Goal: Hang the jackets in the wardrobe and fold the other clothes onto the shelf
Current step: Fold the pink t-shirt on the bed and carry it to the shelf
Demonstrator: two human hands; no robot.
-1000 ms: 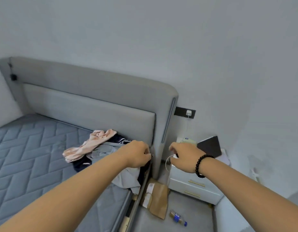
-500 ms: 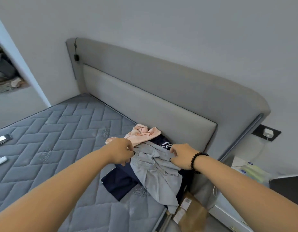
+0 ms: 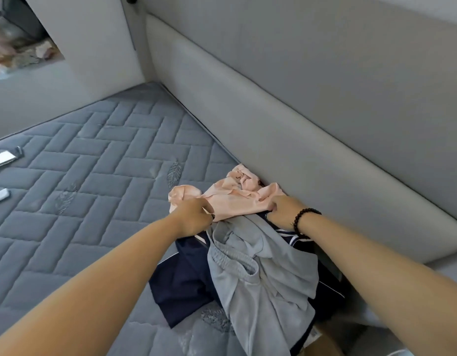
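Note:
A small pile of clothes lies on the mattress against the headboard. On top at the back is a crumpled pale pink garment (image 3: 235, 199). My left hand (image 3: 194, 214) grips its left edge and my right hand (image 3: 281, 209), with a black bead bracelet on the wrist, grips its right edge. Below it a grey garment with an elastic waistband (image 3: 260, 276) spreads toward me over a dark navy garment with white trim (image 3: 181, 283). No wardrobe or shelf is in view.
The grey quilted mattress (image 3: 94, 163) stretches to the left, with two flat silvery objects (image 3: 3, 160) near its left edge. The padded grey headboard (image 3: 299, 111) runs along the right. A cluttered recess (image 3: 19, 47) shows at the top left.
My view has swung from the nightstand down onto the bed. Both hands moved past the grey garment to the pink garment and took hold of its edges.

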